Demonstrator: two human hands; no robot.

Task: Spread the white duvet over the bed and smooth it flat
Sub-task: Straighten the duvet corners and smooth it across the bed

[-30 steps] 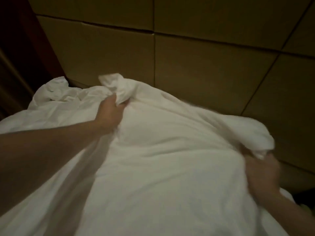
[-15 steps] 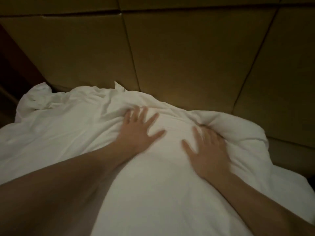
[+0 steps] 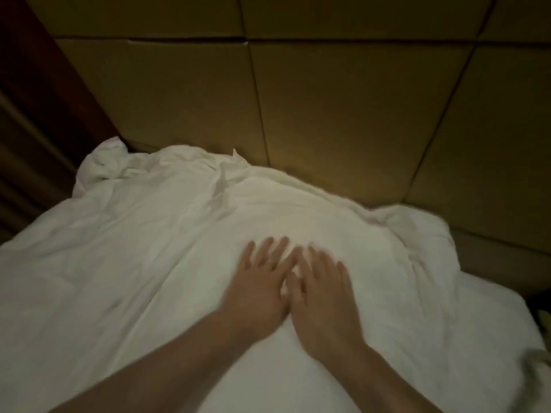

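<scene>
The white duvet (image 3: 149, 248) covers the bed from the bottom of the view up to the padded headboard (image 3: 343, 114). Its top edge is wrinkled, with a bunched corner (image 3: 104, 162) at the far left and a puffy fold (image 3: 417, 231) at the right. My left hand (image 3: 258, 290) and my right hand (image 3: 322, 299) lie palm down side by side on the middle of the duvet, fingers spread and pointing toward the headboard. The two hands touch at the inner fingers. Neither holds any fabric.
The headboard is made of tan padded panels with dark seams. A dark wooden post (image 3: 44, 84) rises at the left. At the right the duvet's edge drops off near a dark gap (image 3: 539, 299); a pale blurred object (image 3: 536, 359) sits by the lower right corner.
One second ago both hands gripped the duvet's top edge. They let go, flattened onto the cloth, and have since slid toward me and together. The top edge now lies lower against the headboard.
</scene>
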